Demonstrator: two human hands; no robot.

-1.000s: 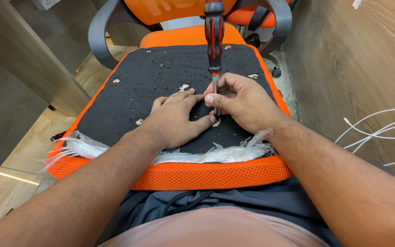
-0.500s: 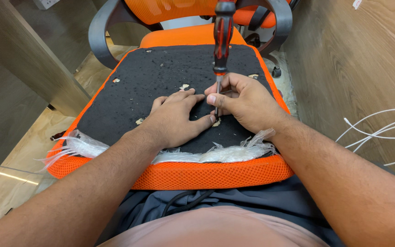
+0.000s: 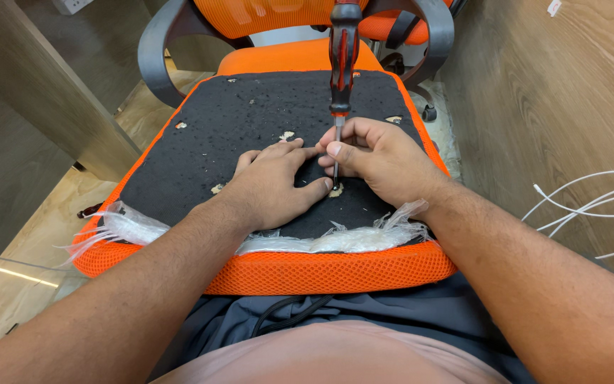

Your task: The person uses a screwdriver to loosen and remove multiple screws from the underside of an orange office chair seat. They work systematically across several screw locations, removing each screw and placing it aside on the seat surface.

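Wooden floor (image 3: 534, 85) surrounds an orange seat cushion (image 3: 278, 142), black underside up, resting on the lap. Left hand (image 3: 268, 186) lies flat, spread on it; right hand (image 3: 378, 158) pinches an upright screwdriver (image 3: 342, 50) at the cushion's centre.

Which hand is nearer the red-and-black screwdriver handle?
Right. The right hand pinches the metal shaft just below the red-and-black screwdriver handle; the left hand lies flat on the black seat underside, lower and to the left.
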